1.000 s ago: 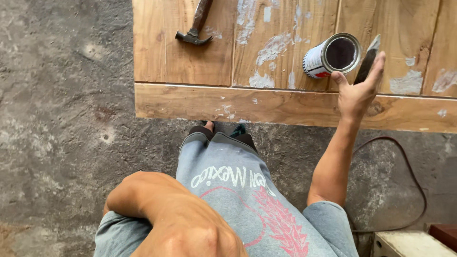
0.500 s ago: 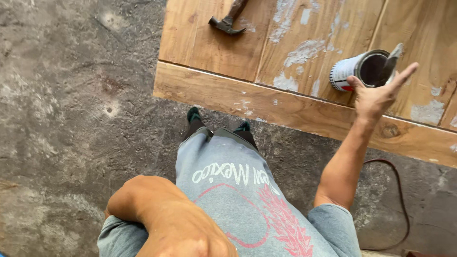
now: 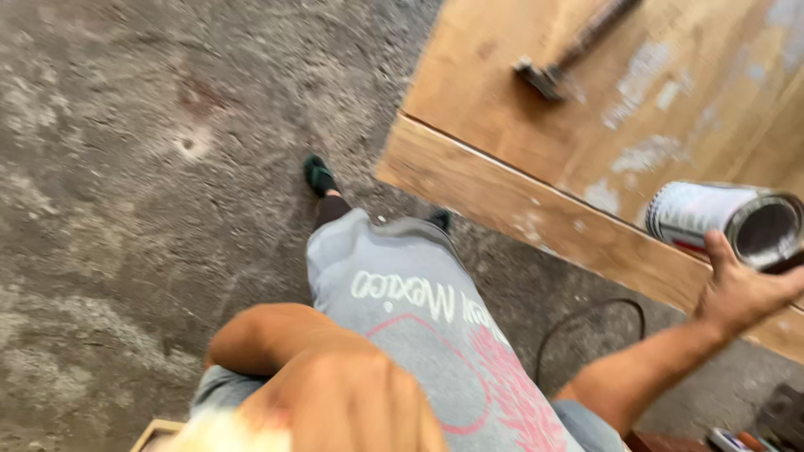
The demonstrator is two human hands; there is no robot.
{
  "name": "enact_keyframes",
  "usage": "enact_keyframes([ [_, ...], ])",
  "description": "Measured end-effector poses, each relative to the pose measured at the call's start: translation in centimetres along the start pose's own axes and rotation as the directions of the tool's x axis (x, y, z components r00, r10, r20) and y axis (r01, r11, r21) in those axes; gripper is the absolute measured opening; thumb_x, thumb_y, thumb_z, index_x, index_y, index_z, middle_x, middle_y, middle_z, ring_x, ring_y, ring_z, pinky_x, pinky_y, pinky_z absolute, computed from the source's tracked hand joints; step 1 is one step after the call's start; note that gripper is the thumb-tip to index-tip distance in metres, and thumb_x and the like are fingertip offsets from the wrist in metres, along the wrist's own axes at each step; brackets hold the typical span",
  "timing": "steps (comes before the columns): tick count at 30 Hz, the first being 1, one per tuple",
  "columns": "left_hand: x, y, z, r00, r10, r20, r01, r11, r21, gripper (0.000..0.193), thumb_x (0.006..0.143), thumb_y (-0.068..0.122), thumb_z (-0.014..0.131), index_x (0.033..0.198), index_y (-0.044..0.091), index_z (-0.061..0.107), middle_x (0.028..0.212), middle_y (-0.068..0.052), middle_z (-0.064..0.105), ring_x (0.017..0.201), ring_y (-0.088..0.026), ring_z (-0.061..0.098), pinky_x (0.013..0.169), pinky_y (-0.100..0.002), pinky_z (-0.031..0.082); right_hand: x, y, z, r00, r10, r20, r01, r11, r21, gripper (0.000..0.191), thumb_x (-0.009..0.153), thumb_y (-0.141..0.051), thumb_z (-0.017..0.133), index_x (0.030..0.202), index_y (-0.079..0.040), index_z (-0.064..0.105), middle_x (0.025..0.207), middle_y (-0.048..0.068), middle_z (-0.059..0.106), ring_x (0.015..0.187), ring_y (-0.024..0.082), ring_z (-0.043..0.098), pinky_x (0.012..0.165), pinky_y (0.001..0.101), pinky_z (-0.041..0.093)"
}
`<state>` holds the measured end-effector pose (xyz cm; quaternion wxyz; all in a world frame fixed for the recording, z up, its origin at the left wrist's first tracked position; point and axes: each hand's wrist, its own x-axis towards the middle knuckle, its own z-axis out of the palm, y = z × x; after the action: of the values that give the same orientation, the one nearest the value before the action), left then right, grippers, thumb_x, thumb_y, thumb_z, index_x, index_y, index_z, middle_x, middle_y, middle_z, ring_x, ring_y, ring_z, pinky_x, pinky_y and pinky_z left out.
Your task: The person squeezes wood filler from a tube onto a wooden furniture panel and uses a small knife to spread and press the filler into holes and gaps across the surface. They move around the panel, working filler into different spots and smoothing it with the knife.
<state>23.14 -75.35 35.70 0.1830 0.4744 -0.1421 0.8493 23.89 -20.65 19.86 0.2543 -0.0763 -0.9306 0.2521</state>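
Observation:
My right hand (image 3: 741, 289) reaches out at the right edge, thumb on the wall of a white tin can (image 3: 695, 216) and fingers under its open rim. A dark flat tool (image 3: 785, 264) pokes out by the fingers, blurred. The can sits over the front rail of a large wooden panel (image 3: 502, 109). My left hand (image 3: 352, 402) is curled very close to the camera at the bottom, blurred, next to something pale (image 3: 222, 434). Whether it holds that thing is hidden.
A hammer (image 3: 565, 54) lies on the panel farther back. A black cable (image 3: 586, 322) loops on the rough concrete floor (image 3: 126, 209) near my right arm. My feet in dark shoes (image 3: 318, 176) stand beside the panel's corner. Small items (image 3: 754, 435) lie at the bottom right.
The view has swung left and closer, so the panel now sits at the upper right. My right hand went from spread fingers beside the can to a grip on it.

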Motion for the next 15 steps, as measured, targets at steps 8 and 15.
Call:
enact_keyframes([
  [8,-1.4,14.7,1.5,0.965,-0.122,-0.233,0.068,0.971,-0.23,0.051,0.097,0.049,0.064,0.079,0.002,0.055,0.062,-0.005,0.049,0.046,-0.017,0.044,0.046,-0.034,0.03,-2.7,-23.0,13.5,0.923,0.335,0.191,-0.382,0.861,0.335,0.06,0.087,-0.016,0.1,0.119,0.015,0.06,0.108,0.004,0.066,0.094,0.017,0.059,0.086,0.0259,0.055],
  [15,-1.7,21.5,-1.7,0.836,-0.404,-0.372,0.287,0.899,-0.331,0.056,0.093,0.056,0.068,0.079,0.003,0.055,0.063,-0.004,0.047,0.046,-0.015,0.043,0.048,-0.029,0.033,-0.8,-30.1,20.9,0.952,0.25,0.177,-0.278,0.947,0.16,0.071,0.082,-0.015,0.096,0.13,0.015,0.055,0.119,0.014,0.058,0.101,0.024,0.049,0.098,0.0314,0.045],
])
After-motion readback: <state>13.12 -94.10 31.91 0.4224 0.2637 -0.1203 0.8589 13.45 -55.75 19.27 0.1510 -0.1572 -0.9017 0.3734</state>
